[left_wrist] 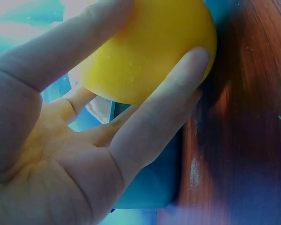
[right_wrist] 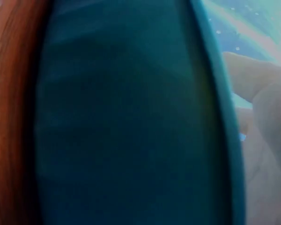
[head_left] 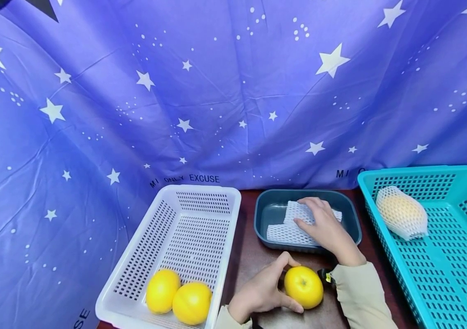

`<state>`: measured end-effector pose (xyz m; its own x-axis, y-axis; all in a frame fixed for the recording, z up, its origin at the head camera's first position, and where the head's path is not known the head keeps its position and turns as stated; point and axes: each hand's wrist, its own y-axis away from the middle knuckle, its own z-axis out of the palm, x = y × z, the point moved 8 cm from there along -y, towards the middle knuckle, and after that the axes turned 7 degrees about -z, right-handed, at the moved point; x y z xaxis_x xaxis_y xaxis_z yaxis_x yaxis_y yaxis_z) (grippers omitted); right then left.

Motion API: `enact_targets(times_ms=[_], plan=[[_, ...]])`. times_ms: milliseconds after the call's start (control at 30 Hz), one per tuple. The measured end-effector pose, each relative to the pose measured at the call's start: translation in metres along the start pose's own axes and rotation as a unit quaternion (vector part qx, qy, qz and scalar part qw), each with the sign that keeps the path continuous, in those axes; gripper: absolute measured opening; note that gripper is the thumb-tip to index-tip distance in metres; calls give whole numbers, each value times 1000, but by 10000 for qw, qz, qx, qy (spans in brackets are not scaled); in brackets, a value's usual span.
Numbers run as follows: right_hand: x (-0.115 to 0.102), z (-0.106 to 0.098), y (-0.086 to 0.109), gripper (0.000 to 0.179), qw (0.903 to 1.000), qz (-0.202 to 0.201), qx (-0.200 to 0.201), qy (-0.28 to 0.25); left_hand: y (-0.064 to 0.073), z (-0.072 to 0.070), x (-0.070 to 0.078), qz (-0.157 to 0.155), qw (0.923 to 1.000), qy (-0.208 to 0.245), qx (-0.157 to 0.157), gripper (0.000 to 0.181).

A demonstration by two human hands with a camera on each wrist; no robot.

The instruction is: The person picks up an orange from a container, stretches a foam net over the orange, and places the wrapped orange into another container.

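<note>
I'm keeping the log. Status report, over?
Left grip holding yellow fruit. Right grip over white foam nets in dark tray, contact unclear. Nothing visibly in the way.

Supporting surface: a dark reddish-brown table (head_left: pixel 246 237) with visible wood grain and pale scuff marks (left_wrist: pixel 194 174). On it stands an oblong dark blue-green plastic tray (head_left: pixel 272 214). Left of the tray: a rectangular white perforated plastic basket (head_left: pixel 200 233). Right of it: a turquoise perforated plastic basket (head_left: pixel 443 269). Before it: a round yellow fruit (head_left: pixel 303 288), tabletop contact undeterminable.
</note>
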<state>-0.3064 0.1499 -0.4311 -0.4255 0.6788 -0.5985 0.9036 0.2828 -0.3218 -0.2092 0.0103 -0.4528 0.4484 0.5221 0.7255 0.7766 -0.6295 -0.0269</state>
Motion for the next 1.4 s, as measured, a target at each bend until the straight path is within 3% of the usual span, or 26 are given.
enact_targets(times_ms=[333, 533, 733, 833, 1400], plan=[[5, 12, 4, 45, 9974, 287, -652, 80, 2, -1, 1, 1, 10000, -24, 43, 69], [11, 20, 6, 60, 9945, 397, -965, -69, 2, -1, 0, 24, 10000, 26, 52, 69], [6, 16, 3, 24, 9974, 31, -680, 222, 2, -3, 0, 13, 9999, -123, 116, 69], [5, 12, 3, 15, 9983, 33, -516, 252, 2, -2, 0, -20, 9997, -218, 119, 69], [-5, -15, 4, 12, 9988, 155, 327, 335, 0, 1, -5, -430, 9990, -26, -82, 67]])
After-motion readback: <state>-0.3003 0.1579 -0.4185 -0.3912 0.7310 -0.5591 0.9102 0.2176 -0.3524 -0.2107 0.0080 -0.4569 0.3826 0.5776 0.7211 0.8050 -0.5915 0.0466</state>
